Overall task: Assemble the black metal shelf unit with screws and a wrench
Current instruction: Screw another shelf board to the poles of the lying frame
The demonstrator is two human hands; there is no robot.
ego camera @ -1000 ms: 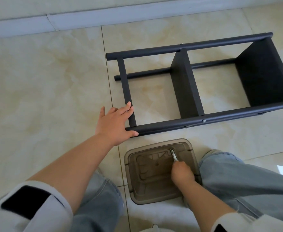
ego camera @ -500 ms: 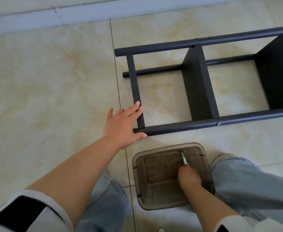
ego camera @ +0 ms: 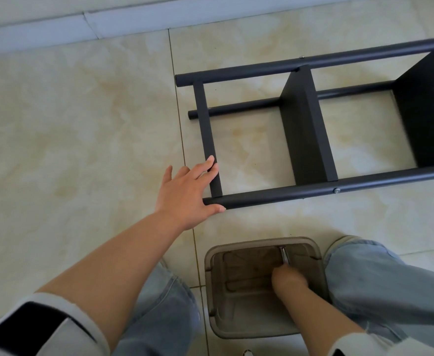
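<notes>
With the shelf unit [ego camera: 313,140] laid on its side on the floor and steadied only by the spread fingers of the left hand [ego camera: 187,191], the frame could be shifted while the wrench [ego camera: 284,255] is gripped in the tray [ego camera: 215,291] by the blurred right hand [ego camera: 289,280].

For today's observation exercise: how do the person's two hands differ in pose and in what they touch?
The left hand lies open, its fingers straight against the black shelf frame; the right hand is curled round a metal tool. The left hand reaches out over the floor; the right hand sits inside the brown plastic tray. Both are bare.
</notes>
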